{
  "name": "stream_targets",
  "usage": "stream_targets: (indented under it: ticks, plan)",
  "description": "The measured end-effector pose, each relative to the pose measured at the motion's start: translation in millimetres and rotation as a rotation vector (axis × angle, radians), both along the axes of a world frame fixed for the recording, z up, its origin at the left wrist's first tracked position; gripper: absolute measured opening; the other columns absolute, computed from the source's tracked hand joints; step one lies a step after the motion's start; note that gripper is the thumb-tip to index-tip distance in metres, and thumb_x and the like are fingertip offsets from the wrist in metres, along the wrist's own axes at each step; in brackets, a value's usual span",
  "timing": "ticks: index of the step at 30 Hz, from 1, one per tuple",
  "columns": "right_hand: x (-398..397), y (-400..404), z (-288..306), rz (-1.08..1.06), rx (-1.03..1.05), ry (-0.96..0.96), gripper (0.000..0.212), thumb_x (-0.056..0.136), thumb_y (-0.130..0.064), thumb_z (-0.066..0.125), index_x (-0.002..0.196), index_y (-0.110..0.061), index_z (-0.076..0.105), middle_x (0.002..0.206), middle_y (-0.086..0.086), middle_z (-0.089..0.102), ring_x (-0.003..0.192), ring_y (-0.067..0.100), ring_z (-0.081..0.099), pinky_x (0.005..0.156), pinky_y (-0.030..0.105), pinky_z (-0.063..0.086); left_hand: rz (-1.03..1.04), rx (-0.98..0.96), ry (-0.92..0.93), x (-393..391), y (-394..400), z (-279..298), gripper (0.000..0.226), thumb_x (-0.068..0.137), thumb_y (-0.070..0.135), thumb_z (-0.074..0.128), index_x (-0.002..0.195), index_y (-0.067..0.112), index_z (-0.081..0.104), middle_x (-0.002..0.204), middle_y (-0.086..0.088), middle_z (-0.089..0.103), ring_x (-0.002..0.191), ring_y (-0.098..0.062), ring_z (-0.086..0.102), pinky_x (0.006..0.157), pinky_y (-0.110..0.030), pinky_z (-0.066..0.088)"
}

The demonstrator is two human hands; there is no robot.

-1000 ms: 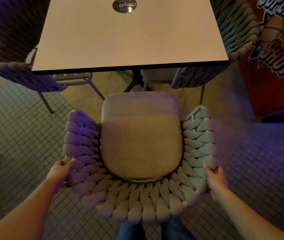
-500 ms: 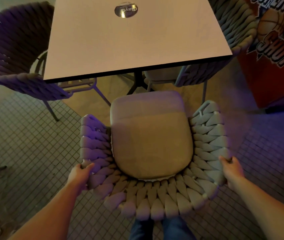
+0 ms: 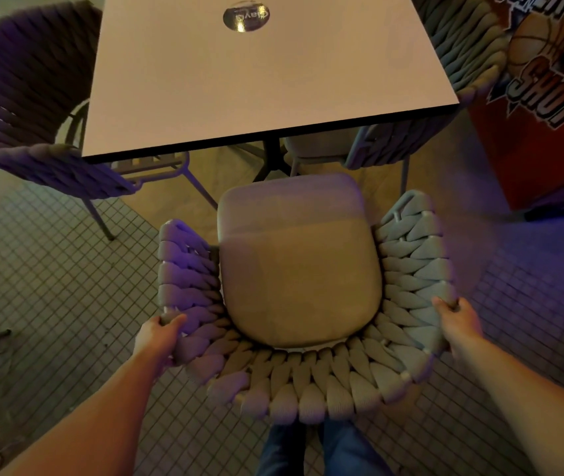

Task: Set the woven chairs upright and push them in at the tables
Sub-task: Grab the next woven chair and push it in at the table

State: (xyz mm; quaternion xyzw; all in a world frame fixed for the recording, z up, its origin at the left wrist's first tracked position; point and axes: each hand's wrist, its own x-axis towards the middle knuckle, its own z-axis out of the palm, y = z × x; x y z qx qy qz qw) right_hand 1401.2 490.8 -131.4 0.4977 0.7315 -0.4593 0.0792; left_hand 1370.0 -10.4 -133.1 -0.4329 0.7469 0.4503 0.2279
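A grey woven chair (image 3: pixel 311 386) with a beige seat cushion (image 3: pixel 297 266) stands upright right below me, its open front facing the white square table (image 3: pixel 256 84). The cushion's front edge is just short of the table's near edge. My left hand (image 3: pixel 157 338) grips the chair's left woven side. My right hand (image 3: pixel 459 324) grips its right side. Two more woven chairs stand at the table: one on the left (image 3: pixel 26 108) and one on the right (image 3: pixel 462 46), both partly under the tabletop.
A red arcade cabinet (image 3: pixel 548 108) with basketball art stands close on the right. The table's dark pedestal base (image 3: pixel 270 159) is ahead of the cushion. Small-tiled floor (image 3: pixel 50 286) lies around me; my jeans (image 3: pixel 325 451) show below the chair back.
The chair, held in both hands, has slid forward toward the table; its cushion front now nearly reaches the table's edge. My grip on both sides is unchanged.
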Motion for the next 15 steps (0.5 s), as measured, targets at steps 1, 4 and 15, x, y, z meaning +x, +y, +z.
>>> stream_targets:
  ticks: [1, 4, 15]
  plan:
    - [-1.6, -0.1, 0.2, 0.002, 0.007, 0.01, 0.02, 0.089, -0.034, 0.06, 0.098, -0.017, 0.053, 0.115, 0.021, 0.062, 0.103, 0.034, 0.058, 0.088, 0.049, 0.049, 0.003, 0.0, 0.002, -1.8, -0.7, -0.9, 0.033, 0.085, 0.034, 0.068, 0.106, 0.01, 0.061, 0.106, -0.019, 0.066, 0.09, -0.039, 0.066, 0.052, -0.046, 0.057]
    - [-4.3, 0.7, 0.3, -0.004, -0.004, 0.004, 0.021, 0.089, -0.035, 0.06, 0.099, -0.017, 0.053, 0.116, 0.018, 0.062, 0.106, 0.034, 0.058, 0.092, 0.05, 0.048, -0.015, -0.009, -0.005, -5.6, -3.6, -4.6, 0.035, 0.086, 0.035, 0.068, 0.108, 0.01, 0.06, 0.108, -0.019, 0.066, 0.092, -0.041, 0.066, 0.051, -0.046, 0.056]
    - [-1.4, -3.5, 4.5, 0.002, 0.014, 0.002, 0.032, 0.092, -0.032, 0.057, 0.111, -0.006, 0.056, 0.117, 0.02, 0.062, 0.11, 0.036, 0.057, 0.094, 0.049, 0.046, -0.002, 0.018, 0.003, -3.5, -10.0, -10.0, 0.035, 0.083, 0.038, 0.071, 0.106, 0.013, 0.062, 0.105, -0.017, 0.069, 0.087, -0.039, 0.068, 0.051, -0.048, 0.056]
